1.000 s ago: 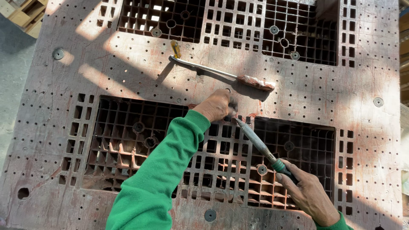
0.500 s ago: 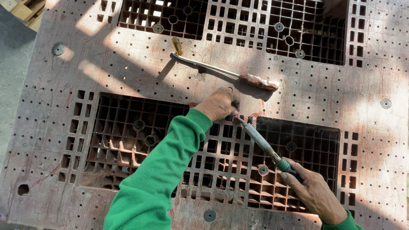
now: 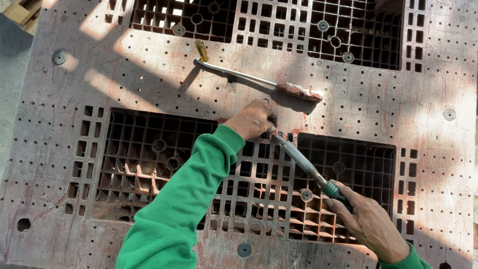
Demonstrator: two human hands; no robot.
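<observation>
Gripping green-handled tool (image 3: 303,164) w/ right hand (image 3: 369,224), fingers wrapped shut round the handle at lower right; metal shaft runs diag. up-left, tip meeting pallet (image 3: 378,104) surface just beside left hand (image 3: 253,119). Left hand curled closed at tip, fingertips pinched on sth small there — too small to identify, poss. only steadying the tip. Tool lies over the right-hand grid opening, tip at edge of solid centre band. Judged: stiff steel shaft, moderately heavy at handle end, rigid, no flex; handle likely grippy, bare shaft slicker, so best hold = handle, w/ second hand guiding near tip. Second tool (image 3: 256,79), long metal rod w/ reddish handle, lies loose on centre band above left hand, apart from both hands. Pallet reddish-brown plastic, worn, perforated, some grid ribs broken at lower left.
</observation>
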